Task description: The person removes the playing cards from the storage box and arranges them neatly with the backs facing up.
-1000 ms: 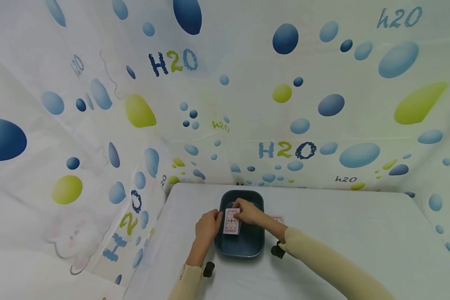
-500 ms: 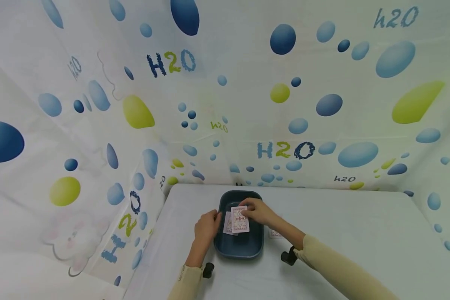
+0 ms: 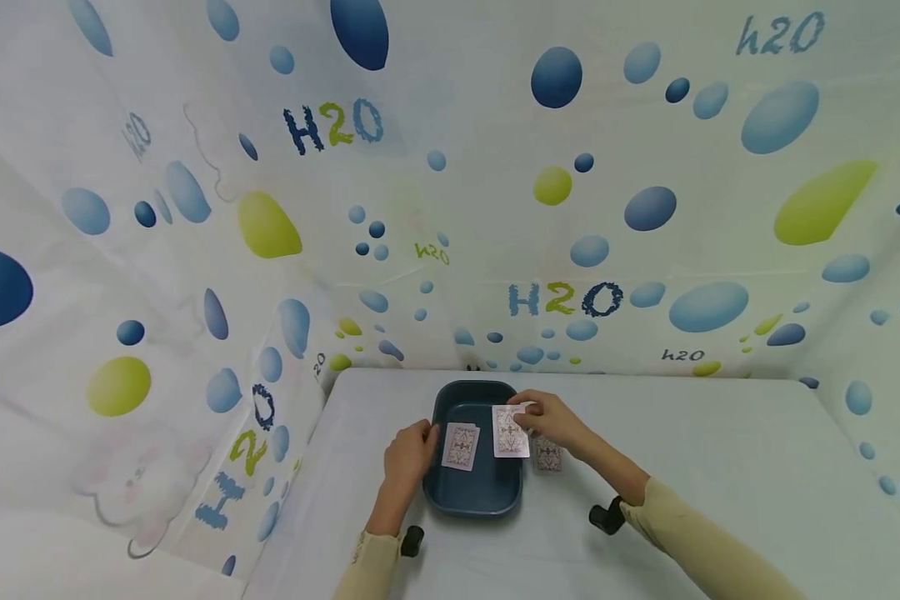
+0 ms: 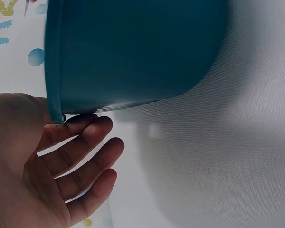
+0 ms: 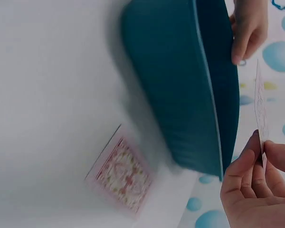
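My right hand (image 3: 551, 421) pinches a playing card (image 3: 510, 432) with a red-patterned back, over the right rim of a dark teal tray (image 3: 474, 503). In the right wrist view this card (image 5: 261, 104) stands nearly edge-on between thumb and fingers. More cards (image 3: 460, 447) lie back up, slightly fanned, in the tray's left part. My left hand (image 3: 410, 454) grips the tray's left rim. In the left wrist view its fingers (image 4: 92, 135) are outside the tray wall; the thumb is hidden behind the rim.
Just right of the tray, cards with the same back (image 3: 549, 456) lie on the white-covered table (image 3: 682, 467), partly below my right hand. A white curtain (image 3: 480, 208) with blue and green drops stands behind and along the sides. Each wrist carries a black camera (image 3: 607, 516).
My right hand has lifted a card off those in the tray and carried it rightward to the right rim. The left hand has stayed at the left rim.
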`<state>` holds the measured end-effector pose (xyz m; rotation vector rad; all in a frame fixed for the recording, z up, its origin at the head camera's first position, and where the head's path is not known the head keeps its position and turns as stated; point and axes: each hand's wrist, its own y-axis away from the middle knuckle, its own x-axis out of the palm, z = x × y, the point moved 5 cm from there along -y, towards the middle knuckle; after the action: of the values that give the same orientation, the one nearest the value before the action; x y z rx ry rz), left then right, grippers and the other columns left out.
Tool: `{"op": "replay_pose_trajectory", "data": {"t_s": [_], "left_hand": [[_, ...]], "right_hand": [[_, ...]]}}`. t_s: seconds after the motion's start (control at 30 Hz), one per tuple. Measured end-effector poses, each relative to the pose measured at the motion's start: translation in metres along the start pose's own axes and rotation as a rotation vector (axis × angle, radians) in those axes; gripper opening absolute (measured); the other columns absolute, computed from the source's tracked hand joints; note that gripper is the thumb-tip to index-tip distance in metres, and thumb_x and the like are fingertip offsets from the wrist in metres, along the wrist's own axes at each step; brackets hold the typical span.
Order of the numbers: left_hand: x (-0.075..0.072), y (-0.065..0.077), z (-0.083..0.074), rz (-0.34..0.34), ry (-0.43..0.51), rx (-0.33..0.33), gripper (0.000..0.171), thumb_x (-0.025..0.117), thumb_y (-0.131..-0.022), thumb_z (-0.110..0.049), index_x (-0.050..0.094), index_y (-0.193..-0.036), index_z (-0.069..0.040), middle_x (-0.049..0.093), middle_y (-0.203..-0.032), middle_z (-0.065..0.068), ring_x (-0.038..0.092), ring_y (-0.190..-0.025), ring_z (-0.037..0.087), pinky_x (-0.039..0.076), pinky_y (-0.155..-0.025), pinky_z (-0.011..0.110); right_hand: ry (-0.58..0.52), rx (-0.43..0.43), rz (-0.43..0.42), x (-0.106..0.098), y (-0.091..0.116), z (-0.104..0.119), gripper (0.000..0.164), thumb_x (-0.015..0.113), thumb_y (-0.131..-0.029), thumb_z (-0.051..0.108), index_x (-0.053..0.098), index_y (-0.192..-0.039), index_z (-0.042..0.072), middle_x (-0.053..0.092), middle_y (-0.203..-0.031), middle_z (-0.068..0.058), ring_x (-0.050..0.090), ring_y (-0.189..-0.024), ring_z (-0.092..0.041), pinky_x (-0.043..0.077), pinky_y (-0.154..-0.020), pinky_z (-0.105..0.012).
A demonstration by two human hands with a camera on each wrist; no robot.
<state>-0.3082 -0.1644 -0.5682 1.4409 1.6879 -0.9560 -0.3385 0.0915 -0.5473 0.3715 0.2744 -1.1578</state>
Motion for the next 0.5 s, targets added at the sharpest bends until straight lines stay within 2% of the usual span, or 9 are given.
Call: {"op": "replay_pose_trajectory", "data": {"t_s": [0.23,0.4,0.5], "left_hand": [[-0.002,0.001,0.0,0.0,0.002,0.01,0.03,0.052,-0.092,-0.034,0.058,-0.071,-0.014,0.051,-0.059,-0.002,0.043,-0.049,0.012,0.032,-0.044,0.027],[0.0,0.0,0.001,0.008,0.0,0.007,0.031,0.051,-0.092,-0.035,0.056,-0.07,-0.015,0.05,-0.058,-0.003,0.043,-0.048,0.012,0.031,-0.044,0.026],[0.001,-0.001,0.001,0.008,0.002,0.007,0.031,0.051,-0.092,-0.036,0.055,-0.069,-0.015,0.049,-0.057,-0.003,0.042,-0.048,0.012,0.031,-0.044,0.026]], "right_hand": [[-0.023,0.042,-0.019,-0.018,0.006,-0.019,0.027,0.059,-0.089,0.018,0.058,-0.116,0.018,0.063,-0.08,-0.005,0.057,-0.073,-0.02,0.052,-0.071,-0.04],[-0.032,0.027,-0.014,-0.029,0.01,-0.032,0.031,0.058,-0.09,0.017,0.055,-0.119,0.009,0.063,-0.082,-0.015,0.057,-0.073,-0.019,0.052,-0.069,-0.037],[-0.035,0.039,-0.019,-0.036,0.012,-0.043,0.033,0.058,-0.09,0.017,0.054,-0.121,0.007,0.064,-0.09,-0.017,0.058,-0.076,-0.019,0.052,-0.069,-0.035]]}}
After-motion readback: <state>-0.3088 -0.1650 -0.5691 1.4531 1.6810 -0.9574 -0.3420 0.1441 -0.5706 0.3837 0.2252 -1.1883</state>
